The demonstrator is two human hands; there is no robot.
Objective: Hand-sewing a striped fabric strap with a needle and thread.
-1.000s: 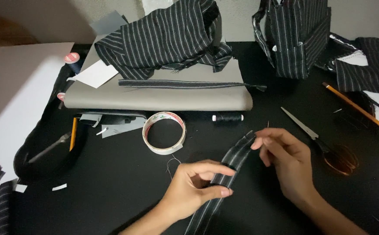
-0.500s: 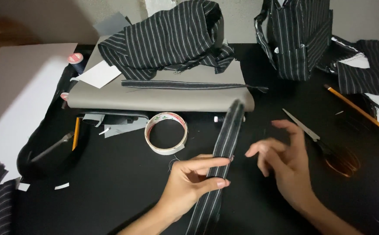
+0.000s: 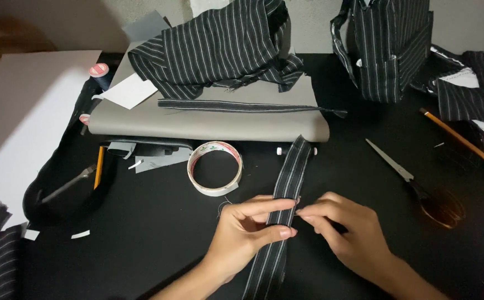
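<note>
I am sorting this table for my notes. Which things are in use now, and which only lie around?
In use:
striped fabric strip
left hand, holding the strip
right hand, pinching its edge

Lying about:
tape roll
scissors
pencil
grey board

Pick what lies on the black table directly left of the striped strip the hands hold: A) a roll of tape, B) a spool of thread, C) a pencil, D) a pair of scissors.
A: the roll of tape lies flat just left of the striped strip, which the left hand pinches while the right hand touches its edge; the scissors lie to the right.
</note>
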